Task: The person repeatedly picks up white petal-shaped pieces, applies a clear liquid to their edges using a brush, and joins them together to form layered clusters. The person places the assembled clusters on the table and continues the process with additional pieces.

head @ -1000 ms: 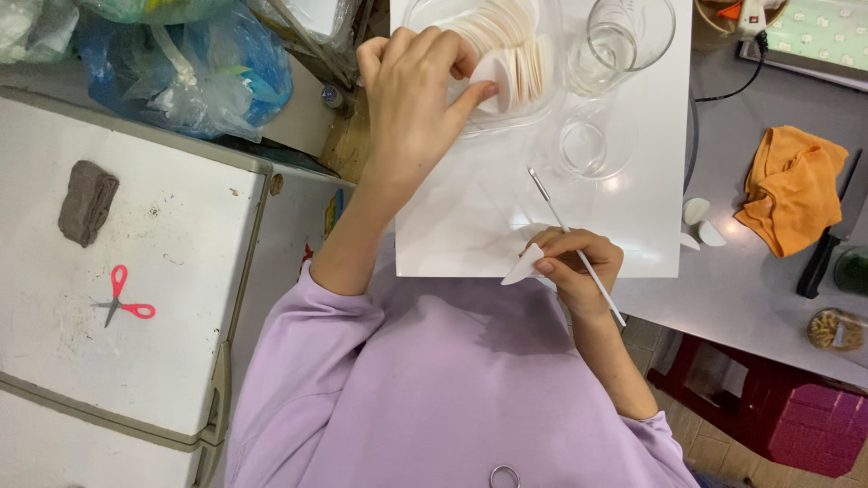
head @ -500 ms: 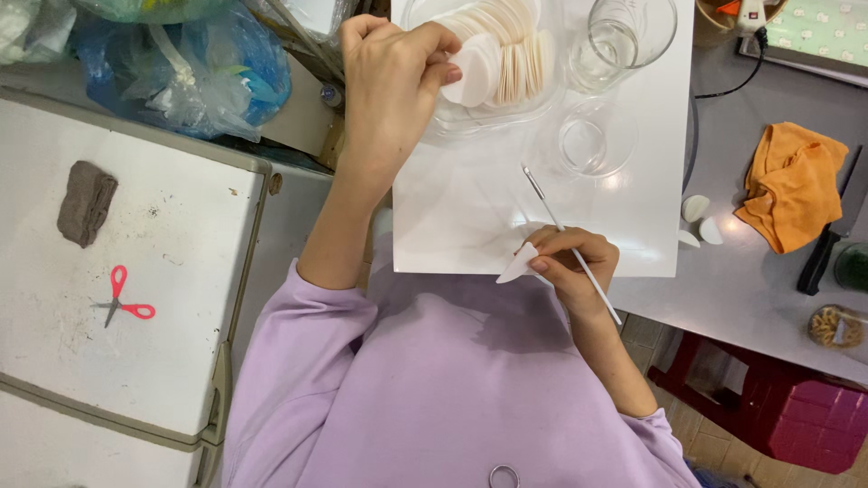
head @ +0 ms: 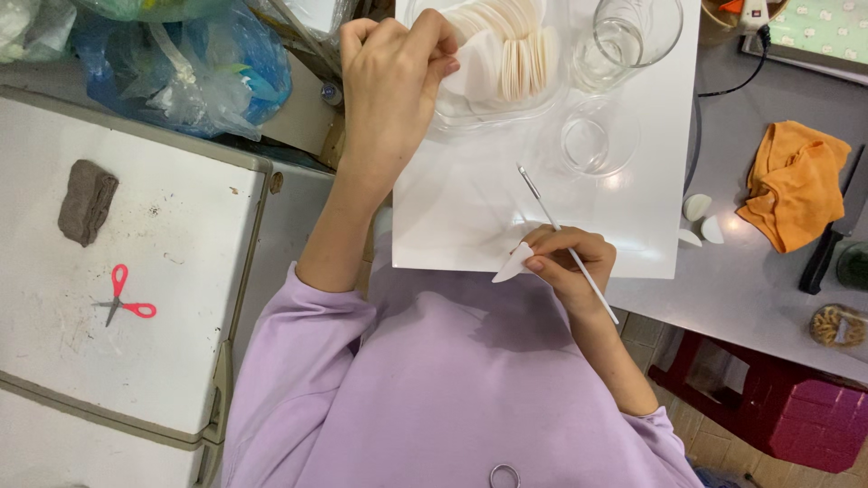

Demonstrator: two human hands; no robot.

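Note:
My left hand (head: 393, 86) reaches up to a clear plastic tray (head: 470, 108) that holds several round white discs (head: 506, 45), and its fingers pinch one disc (head: 472, 68) at the tray's left side. My right hand (head: 568, 262) rests at the near edge of a white board (head: 470, 208). It grips a thin white stick tool (head: 542, 203) like a pen and also holds a folded white piece (head: 512, 264) under its fingers. I wear a lilac long-sleeved top.
Clear glass jars (head: 599, 136) (head: 633, 32) stand right of the tray. An orange cloth (head: 796, 181) and small white pieces (head: 701, 217) lie on the grey table. At left are red-handled scissors (head: 122, 296), a grey lump (head: 86, 201) and a blue plastic bag (head: 181, 68). A red stool (head: 778, 416) stands below.
My left hand has slid left along the tray and closed on a white disc. My right hand has stayed put with the tool and the folded piece.

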